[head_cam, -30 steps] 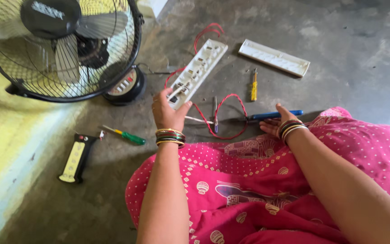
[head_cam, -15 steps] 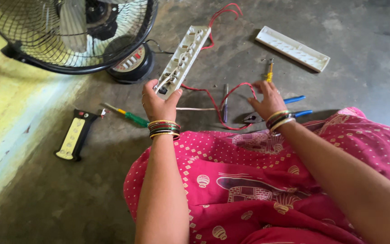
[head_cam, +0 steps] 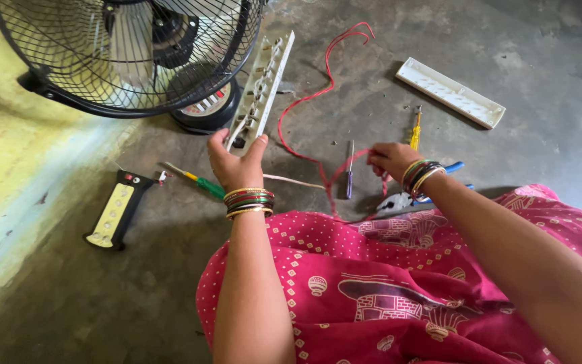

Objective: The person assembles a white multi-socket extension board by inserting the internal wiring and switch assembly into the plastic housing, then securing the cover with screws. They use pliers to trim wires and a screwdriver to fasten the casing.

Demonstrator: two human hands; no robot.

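Presently listed: an open power strip body [head_cam: 262, 86], white, is gripped at its near end by the left hand [head_cam: 235, 162], fingers closed around it, its far end tilted toward the black table fan [head_cam: 122, 54]. A red wire [head_cam: 318, 94] is pinched in the closed right hand [head_cam: 392, 160] and trails across the concrete floor [head_cam: 372, 81]. Near it are laid a purple-handled screwdriver [head_cam: 349, 176], a yellow-handled screwdriver [head_cam: 415, 131], pliers [head_cam: 405, 199] and the strip's white cover [head_cam: 450, 92]. A green-handled screwdriver [head_cam: 200, 183] and a black-and-yellow tester [head_cam: 114, 209] are placed at left.
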